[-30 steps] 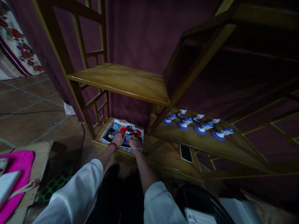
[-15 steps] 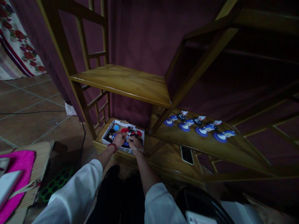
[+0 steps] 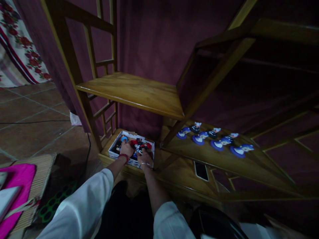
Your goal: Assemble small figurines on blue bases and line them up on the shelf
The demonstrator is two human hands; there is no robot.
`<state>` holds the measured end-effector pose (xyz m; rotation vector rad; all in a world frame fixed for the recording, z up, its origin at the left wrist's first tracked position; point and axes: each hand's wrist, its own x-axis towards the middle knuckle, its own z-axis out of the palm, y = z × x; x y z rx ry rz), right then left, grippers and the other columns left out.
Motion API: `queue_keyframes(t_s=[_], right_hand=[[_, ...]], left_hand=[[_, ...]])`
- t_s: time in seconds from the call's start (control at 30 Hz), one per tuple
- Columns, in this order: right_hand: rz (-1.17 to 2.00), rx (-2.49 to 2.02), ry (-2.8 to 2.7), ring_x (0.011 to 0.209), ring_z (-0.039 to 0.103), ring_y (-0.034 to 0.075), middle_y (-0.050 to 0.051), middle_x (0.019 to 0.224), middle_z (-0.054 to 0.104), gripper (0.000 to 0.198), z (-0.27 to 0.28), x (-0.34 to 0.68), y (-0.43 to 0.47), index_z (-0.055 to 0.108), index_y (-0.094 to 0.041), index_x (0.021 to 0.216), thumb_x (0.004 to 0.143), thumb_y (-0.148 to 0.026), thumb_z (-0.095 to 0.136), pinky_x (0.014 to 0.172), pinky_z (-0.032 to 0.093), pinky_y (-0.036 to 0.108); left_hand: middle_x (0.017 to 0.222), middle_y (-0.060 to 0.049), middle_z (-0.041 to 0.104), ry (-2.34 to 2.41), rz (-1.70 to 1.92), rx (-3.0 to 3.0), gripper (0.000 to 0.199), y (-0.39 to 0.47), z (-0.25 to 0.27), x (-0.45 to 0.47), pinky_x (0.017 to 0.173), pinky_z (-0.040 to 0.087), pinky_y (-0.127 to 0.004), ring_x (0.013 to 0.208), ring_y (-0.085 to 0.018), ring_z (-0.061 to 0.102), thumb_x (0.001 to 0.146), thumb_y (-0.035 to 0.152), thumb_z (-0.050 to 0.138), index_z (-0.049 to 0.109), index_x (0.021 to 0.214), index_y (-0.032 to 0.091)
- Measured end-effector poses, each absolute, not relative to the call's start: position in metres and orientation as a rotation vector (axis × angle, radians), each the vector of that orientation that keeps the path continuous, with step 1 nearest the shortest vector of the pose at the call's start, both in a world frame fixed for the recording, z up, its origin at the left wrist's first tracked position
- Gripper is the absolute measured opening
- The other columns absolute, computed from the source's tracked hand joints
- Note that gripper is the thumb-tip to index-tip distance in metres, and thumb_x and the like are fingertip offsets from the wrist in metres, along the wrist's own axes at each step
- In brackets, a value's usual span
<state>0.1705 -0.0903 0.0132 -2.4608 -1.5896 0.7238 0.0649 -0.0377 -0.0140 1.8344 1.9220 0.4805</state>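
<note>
A shallow white cardboard box (image 3: 114,154) stands on the low wooden shelf and holds a jumble of small figurines and parts in red, black, blue and white. Both my hands are inside it. My left hand (image 3: 126,150) stretches its fingers toward a round blue disc (image 3: 124,138) at the back left; whether they touch it I cannot tell. Closed at the box's right side, my right hand (image 3: 145,157) has a small white-and-blue figurine (image 3: 140,151) at its fingertips. The finer shapes are too small and dim to make out.
Several blue-and-white figurines (image 3: 198,137) on round bases and several black-and-white ones (image 3: 214,132) stand in rows on the right shelf. A phone (image 3: 201,171) lies on the lower shelf. Above the box juts a wooden shelf board (image 3: 134,93); an upright post (image 3: 83,109) rises left.
My left hand has moved left and back, away from my right hand, toward the blue disc. My right hand has drawn slightly right and nearer to me. The view has shifted a little.
</note>
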Motion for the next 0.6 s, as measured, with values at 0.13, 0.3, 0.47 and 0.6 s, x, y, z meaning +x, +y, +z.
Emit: queue_keyframes(t_s=[0.13, 0.3, 0.47, 0.6], right_hand=[[0.738, -2.488, -1.581, 0.1, 0.058, 0.023, 0.009, 0.109, 0.062, 0.038, 0.013, 0.17, -0.089, 0.051, -0.022, 0.113, 0.083, -0.04, 0.038, 0.077, 0.044, 0.032], [0.75, -2.517, -1.57, 0.1, 0.057, 0.022, 0.008, 0.108, 0.063, 0.037, 0.015, 0.169, -0.088, 0.052, -0.024, 0.112, 0.083, -0.041, 0.037, 0.078, 0.043, 0.032], [0.77, -2.514, -1.562, 0.1, 0.058, 0.023, 0.009, 0.106, 0.063, 0.036, 0.02, 0.169, -0.088, 0.054, -0.024, 0.111, 0.083, -0.041, 0.038, 0.077, 0.043, 0.032], [0.787, -2.497, -1.562, 0.099, 0.058, 0.023, 0.009, 0.106, 0.063, 0.037, 0.02, 0.169, -0.089, 0.052, -0.024, 0.112, 0.083, -0.041, 0.038, 0.076, 0.043, 0.032]], left_hand=[[0.139, -0.019, 0.024, 1.956, 0.373, 1.819, 0.055, -0.033, -0.014, 0.071, 0.1, 0.027, -0.036, 0.127, -0.032, 0.024, 0.066, 0.029, 0.06, 0.048, 0.116, 0.009], [0.14, -0.023, 0.021, 1.989, 0.255, 1.755, 0.061, -0.026, -0.015, 0.074, 0.1, 0.024, -0.041, 0.128, -0.035, 0.018, 0.065, 0.034, 0.06, 0.046, 0.117, 0.007], [0.142, -0.022, 0.014, 2.017, 0.247, 1.721, 0.058, -0.025, -0.011, 0.076, 0.098, 0.027, -0.04, 0.127, -0.036, 0.021, 0.067, 0.035, 0.058, 0.046, 0.117, 0.009], [0.142, -0.019, 0.013, 2.023, 0.266, 1.707, 0.058, -0.023, -0.008, 0.073, 0.091, 0.034, -0.043, 0.121, -0.036, 0.031, 0.069, 0.034, 0.055, 0.041, 0.121, 0.013]])
